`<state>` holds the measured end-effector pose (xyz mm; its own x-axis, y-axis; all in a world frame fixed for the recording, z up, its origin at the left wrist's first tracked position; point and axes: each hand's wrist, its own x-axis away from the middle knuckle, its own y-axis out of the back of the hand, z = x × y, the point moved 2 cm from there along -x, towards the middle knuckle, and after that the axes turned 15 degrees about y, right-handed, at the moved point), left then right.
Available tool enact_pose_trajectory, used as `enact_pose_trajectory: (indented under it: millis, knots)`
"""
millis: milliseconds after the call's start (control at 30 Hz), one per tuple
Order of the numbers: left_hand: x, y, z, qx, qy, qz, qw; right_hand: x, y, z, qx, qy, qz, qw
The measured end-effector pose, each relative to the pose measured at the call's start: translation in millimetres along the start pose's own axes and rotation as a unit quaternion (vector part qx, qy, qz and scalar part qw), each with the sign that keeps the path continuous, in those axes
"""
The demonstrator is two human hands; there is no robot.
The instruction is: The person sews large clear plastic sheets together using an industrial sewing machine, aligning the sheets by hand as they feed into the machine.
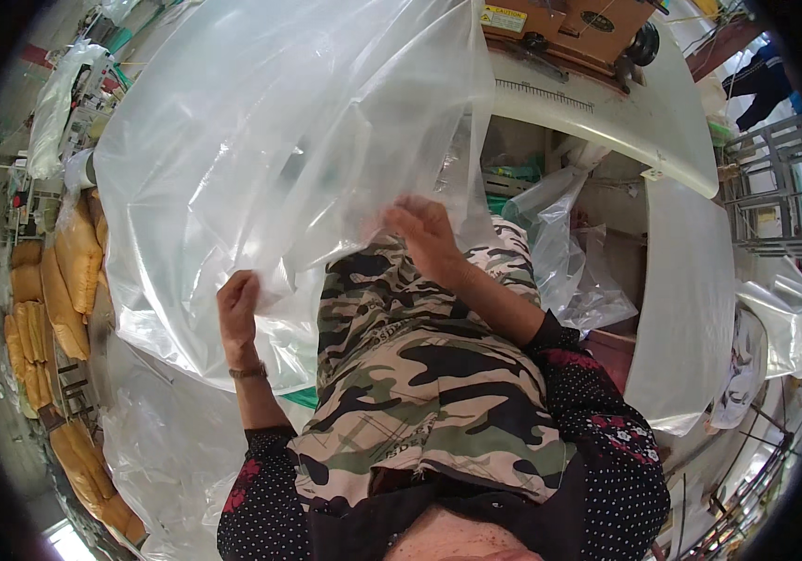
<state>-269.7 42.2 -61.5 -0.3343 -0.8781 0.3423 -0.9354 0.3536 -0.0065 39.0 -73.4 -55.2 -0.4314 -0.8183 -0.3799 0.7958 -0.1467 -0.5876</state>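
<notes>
A large sheet of transparent plastic film [232,178] spreads in front of me, creased and shiny, and hangs down over my lap. It could be one side of a big bag; I cannot tell. At its near left edge my left hand [238,301] is closed, fingers curled on the film. My right hand [422,239] is higher and farther right, at the film's lower right edge, its fingers bent together on the plastic. The fingertips of both hands are partly hidden or blurred. A camouflage-patterned apron [419,374] covers my lap below the film.
A brown machine [569,33] with a black knob stands on a pale worktable [644,126] marked with a ruler scale. Crumpled film [574,243] hangs below it. More film [686,309] drapes off the table's right side. Stacked yellow-brown sacks [69,280] lie at left, metal racks [775,201] at right.
</notes>
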Motion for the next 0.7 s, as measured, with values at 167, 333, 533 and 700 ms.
enact_pose_trajectory:
  millis: [167, 333, 533, 700]
  knots:
    - [2.0, -72.9, -51.3, -0.548, -0.186, -0.148, 0.802, 27.6, 1.3, 12.4, 0.275, -0.052, 0.050, 0.959]
    - [36.2, -200.3, -92.4, -0.347, -0.380, 0.037, 0.857, 49.3, -4.2, 8.7, 0.424, 0.011, 0.074, 0.902]
    - [1.9, -215.2, -64.7, -0.461, -0.236, 0.069, 0.853, 39.1, -4.9, 37.6, 0.425, 0.123, 0.265, 0.856]
    - [6.7, -208.1, -42.3, -0.404, -0.182, 0.025, 0.896, 31.7, 32.0, 63.3, 0.540, 0.272, 0.092, 0.791]
